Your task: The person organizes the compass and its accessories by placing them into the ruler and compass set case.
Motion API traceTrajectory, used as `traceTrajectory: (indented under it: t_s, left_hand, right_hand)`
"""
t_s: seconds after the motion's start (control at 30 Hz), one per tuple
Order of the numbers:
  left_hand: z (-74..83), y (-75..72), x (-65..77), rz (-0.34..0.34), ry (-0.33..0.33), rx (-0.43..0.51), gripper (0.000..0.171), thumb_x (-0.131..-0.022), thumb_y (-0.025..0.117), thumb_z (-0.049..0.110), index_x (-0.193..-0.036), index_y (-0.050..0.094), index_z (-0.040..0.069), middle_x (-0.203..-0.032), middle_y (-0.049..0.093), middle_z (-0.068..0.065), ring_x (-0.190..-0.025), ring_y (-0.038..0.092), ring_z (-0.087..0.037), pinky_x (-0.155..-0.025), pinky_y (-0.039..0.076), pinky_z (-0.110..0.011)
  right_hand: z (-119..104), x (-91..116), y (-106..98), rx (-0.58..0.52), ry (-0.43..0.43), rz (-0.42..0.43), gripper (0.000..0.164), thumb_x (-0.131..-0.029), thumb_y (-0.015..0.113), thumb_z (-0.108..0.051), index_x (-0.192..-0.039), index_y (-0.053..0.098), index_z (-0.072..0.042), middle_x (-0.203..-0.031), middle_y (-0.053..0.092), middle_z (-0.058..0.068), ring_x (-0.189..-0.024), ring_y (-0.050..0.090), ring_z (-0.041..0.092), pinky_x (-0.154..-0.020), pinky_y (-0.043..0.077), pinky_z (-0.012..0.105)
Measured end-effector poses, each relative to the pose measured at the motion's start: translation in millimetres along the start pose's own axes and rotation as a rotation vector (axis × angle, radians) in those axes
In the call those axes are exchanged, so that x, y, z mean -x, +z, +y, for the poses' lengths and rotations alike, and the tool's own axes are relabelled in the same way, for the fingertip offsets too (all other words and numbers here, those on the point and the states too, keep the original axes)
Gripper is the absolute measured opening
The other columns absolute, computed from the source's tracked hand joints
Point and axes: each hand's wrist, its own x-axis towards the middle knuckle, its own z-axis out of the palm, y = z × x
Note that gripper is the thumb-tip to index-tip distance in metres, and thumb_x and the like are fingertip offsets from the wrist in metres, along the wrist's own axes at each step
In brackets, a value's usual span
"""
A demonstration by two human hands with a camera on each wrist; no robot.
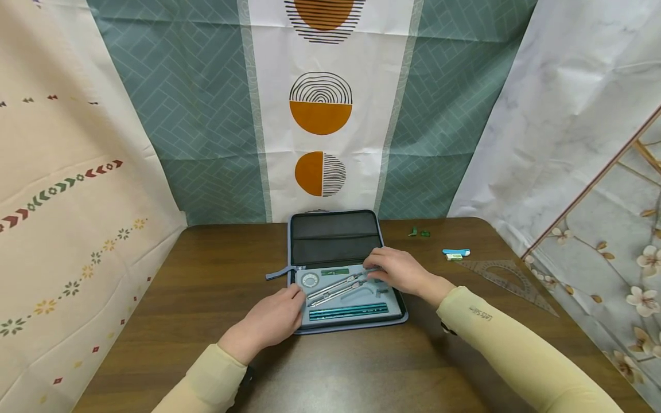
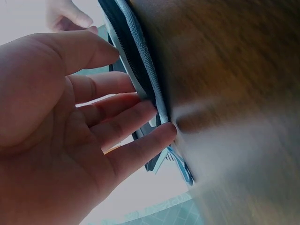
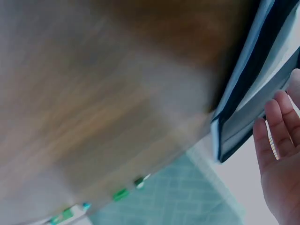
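Note:
A zip case [image 1: 334,229] lies unfolded on the table, its dark lid raised at the back. Its light grey tray [image 1: 330,319] carries a pair of metal compasses [image 1: 338,291], teal pencils [image 1: 348,312], a round white dial-like piece [image 1: 310,280] and a green piece [image 1: 335,272]. My left hand [image 1: 276,315] touches the case's left edge; its fingers stretch along the zip side in the left wrist view. My right hand [image 1: 397,269] reaches over the tray's upper right corner with gently bent fingers. Whatever lies under those fingertips is mostly hidden.
A clear set square [image 1: 508,281] lies at the table's right. Nearby are a blue-capped item [image 1: 456,252] and a white and green eraser-like block [image 1: 454,257]. Two small green pieces, one here [image 1: 425,233], sit near the back edge. A zip pull strap [image 1: 279,273] sticks out left.

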Motion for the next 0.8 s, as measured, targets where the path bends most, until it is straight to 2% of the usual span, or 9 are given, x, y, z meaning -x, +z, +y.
traceTrajectory:
  t_s: [0.23,0.43,0.8]
  left_hand:
    - [0.7,-0.7,0.0,0.013,0.011,-0.009,0.021,-0.100,0.074,0.006,-0.118,0.070,-0.003,-0.112,0.066,-0.013,-0.097,0.068,-0.028,-0.083,0.062,-0.042]
    - [0.1,-0.1,-1.7,0.012,0.006,-0.007,0.022,-0.100,0.074,0.007,-0.119,0.070,-0.003,-0.113,0.066,-0.013,-0.098,0.068,-0.027,-0.083,0.063,-0.042]
    - [-0.3,2.4,-2.3,-0.013,-0.009,-0.009,0.024,-0.100,0.075,0.008,-0.122,0.069,-0.002,-0.117,0.066,-0.013,-0.102,0.068,-0.028,-0.086,0.063,-0.043]
  right_hand:
    - [31,14,-14,0.060,0.080,0.022,0.022,-0.100,0.084,-0.018,-0.120,0.079,-0.011,-0.113,0.073,0.002,-0.101,0.070,0.023,-0.084,0.061,0.044]
    - [54,25,-23,0.085,0.154,0.030,0.019,-0.100,0.084,-0.017,-0.118,0.079,-0.013,-0.113,0.073,0.001,-0.102,0.071,0.024,-0.087,0.061,0.047]
    - [83,35,-32,0.153,0.234,0.047,0.021,-0.098,0.085,-0.013,-0.117,0.078,-0.009,-0.112,0.074,0.005,-0.104,0.073,0.032,-0.088,0.062,0.052]
